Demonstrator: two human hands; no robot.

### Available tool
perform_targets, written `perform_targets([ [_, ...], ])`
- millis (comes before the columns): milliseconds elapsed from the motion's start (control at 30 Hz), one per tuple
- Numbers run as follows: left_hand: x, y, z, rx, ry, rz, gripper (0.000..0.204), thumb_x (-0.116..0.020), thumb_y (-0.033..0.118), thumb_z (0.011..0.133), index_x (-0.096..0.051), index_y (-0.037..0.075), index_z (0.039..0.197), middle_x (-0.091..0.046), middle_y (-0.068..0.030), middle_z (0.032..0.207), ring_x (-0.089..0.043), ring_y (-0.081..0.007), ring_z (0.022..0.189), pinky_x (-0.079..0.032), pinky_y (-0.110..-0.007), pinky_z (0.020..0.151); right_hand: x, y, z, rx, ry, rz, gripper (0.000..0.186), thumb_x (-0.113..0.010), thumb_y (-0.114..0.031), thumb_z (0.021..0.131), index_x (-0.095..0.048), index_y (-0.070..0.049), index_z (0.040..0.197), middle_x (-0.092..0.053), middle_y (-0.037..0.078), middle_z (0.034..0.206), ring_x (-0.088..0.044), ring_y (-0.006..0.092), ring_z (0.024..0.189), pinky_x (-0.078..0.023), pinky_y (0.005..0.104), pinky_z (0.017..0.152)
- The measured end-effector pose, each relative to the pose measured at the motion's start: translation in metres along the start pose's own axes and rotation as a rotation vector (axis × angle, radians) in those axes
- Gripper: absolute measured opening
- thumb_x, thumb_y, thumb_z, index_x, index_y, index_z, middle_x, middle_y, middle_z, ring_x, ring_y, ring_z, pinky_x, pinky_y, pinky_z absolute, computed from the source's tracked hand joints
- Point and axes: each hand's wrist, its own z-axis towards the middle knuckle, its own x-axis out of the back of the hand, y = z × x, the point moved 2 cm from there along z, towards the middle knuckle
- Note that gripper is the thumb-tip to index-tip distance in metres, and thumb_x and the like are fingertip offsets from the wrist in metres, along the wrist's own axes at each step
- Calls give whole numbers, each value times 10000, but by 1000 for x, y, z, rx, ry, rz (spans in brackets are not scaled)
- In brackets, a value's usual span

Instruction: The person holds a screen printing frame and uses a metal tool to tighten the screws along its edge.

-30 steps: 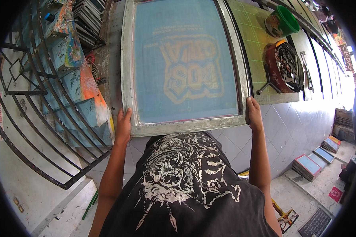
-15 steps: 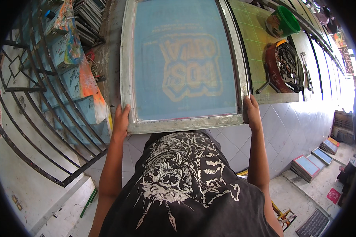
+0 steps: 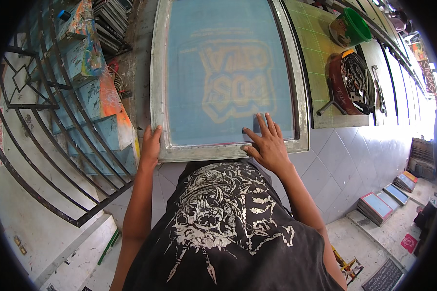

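Observation:
A large silk-screen printing frame (image 3: pixel 303 97) with a worn grey border lies before me, its near edge by my waist. Its blue mesh (image 3: pixel 228 133) carries a paler block-letter design that reads mirrored. My left hand (image 3: pixel 151 145) grips the border at the near left corner, thumb on top and the other fingers partly hidden below. Over the near right part of the frame, my right hand (image 3: pixel 269 143) is spread open. Its fingertips rest on or just above the mesh, and its palm is over the near border; nothing is held in it.
Right of the frame, a green gridded cutting mat (image 3: pixel 320 82) bears a round tin of tools (image 3: pixel 342 87) and a green bucket (image 3: pixel 357 26). Dark metal bars (image 3: pixel 77 116) rise at the left, beside paint-stained blue boards (image 3: pixel 94 97). Several small frames (image 3: pixel 375 203) stand low at the right.
My right hand has let go of the frame's right edge and moved left onto its near right part, fingers spreading. My left hand keeps its grip on the corner.

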Motion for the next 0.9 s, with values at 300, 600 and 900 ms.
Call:
perform_targets([
  [300,1,0,0,-38,31,47,401,-518,245,935,-468,-32,1220,-565,-113,1124,-526,-184,1019,-403,-314,900,10,11,-3,-60,83,114,492,-554,-417,862,-536,-129,1260,-335,217,1412,-229,385,1353,-223,487,1083],
  [600,4,-2,3,-37,33,76,359,-525,228,928,-498,-26,1181,-574,-104,1104,-520,-172,1009,-388,-303,900,37,98,-26,-394,482,266,395,-638,-147,813,-554,-32,1181,-504,188,1263,-448,360,1208,-363,424,1006],
  [900,3,1,2,4,-25,70,437,-511,222,932,-432,-28,1282,-526,-109,1217,-479,-186,1120,-339,-302,978,15,126,-30,-696,423,693,428,-600,-162,859,-493,-23,1249,-556,191,1200,-524,301,1142,-393,362,969],
])
